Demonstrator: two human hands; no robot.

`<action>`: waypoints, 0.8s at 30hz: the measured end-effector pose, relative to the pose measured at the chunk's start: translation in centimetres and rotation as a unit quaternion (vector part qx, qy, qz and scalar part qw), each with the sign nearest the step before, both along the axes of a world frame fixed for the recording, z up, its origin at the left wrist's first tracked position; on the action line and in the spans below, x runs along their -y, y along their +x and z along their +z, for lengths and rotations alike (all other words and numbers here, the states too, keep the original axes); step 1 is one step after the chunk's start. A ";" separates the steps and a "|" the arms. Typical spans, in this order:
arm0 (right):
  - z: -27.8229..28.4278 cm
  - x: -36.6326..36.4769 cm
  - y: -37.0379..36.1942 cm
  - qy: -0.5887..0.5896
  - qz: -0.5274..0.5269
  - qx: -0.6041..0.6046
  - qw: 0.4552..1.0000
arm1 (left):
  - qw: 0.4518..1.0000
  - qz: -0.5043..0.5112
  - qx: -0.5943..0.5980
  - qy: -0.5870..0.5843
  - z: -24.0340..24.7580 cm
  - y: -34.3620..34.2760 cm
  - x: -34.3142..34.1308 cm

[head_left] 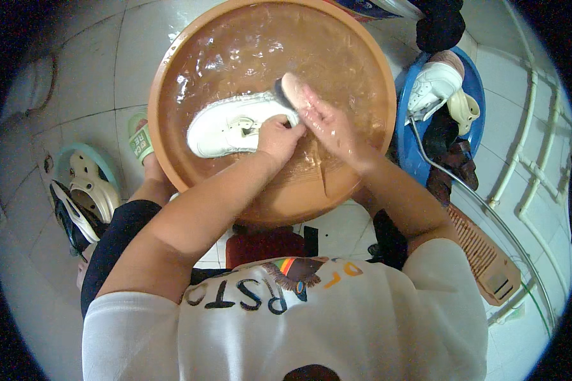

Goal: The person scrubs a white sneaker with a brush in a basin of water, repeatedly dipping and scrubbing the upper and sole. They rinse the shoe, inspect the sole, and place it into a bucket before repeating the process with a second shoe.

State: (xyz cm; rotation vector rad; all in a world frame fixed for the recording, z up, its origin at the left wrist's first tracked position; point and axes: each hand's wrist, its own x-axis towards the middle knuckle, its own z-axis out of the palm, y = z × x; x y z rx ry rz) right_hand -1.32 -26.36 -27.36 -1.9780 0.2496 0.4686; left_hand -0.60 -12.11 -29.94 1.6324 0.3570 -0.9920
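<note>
A white shoe [219,124] lies on its side or tilted over the water in a large orange-brown basin [162,127], toe pointing left. My left hand [279,136] is closed on its heel end. In my right hand [327,120] is a scrubbing brush [290,91] with a pale back and dark bristles. The brush is against or just beside the shoe's heel; the exact contact is hidden by my fingers. Water with bright ripples fills the basin around the shoe.
A blue tub [403,120] on the right holds white and cream shoes and dark items. Below it lies a brown ribbed washboard [483,254]. Pale pipes [518,165] run along the right wall. At left, a light-blue basin [105,162] holds clogs, beside dark-and-white shoes [76,219].
</note>
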 end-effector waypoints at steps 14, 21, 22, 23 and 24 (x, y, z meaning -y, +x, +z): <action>-1.9 1.2 1.5 -0.049 0.136 0.179 0.973 | 0.997 -0.023 -0.026 -0.071 -1.2 -1.9 -1.2; -1.7 1.6 6.4 -0.019 -0.173 -0.200 0.964 | 0.974 -0.193 0.105 -0.055 -4.2 -1.9 -4.1; -3.3 1.8 5.5 0.103 -0.254 -0.160 0.948 | 0.969 -0.220 0.096 -0.049 -4.2 -1.4 -4.3; -6.9 3.1 4.6 0.147 -0.277 -0.108 0.943 | 0.964 -0.247 0.086 -0.043 -3.8 -1.0 -4.3; -10.3 4.5 3.6 0.192 -0.298 -0.057 0.933 | 0.966 -0.247 0.033 -0.067 -2.2 0.6 -4.2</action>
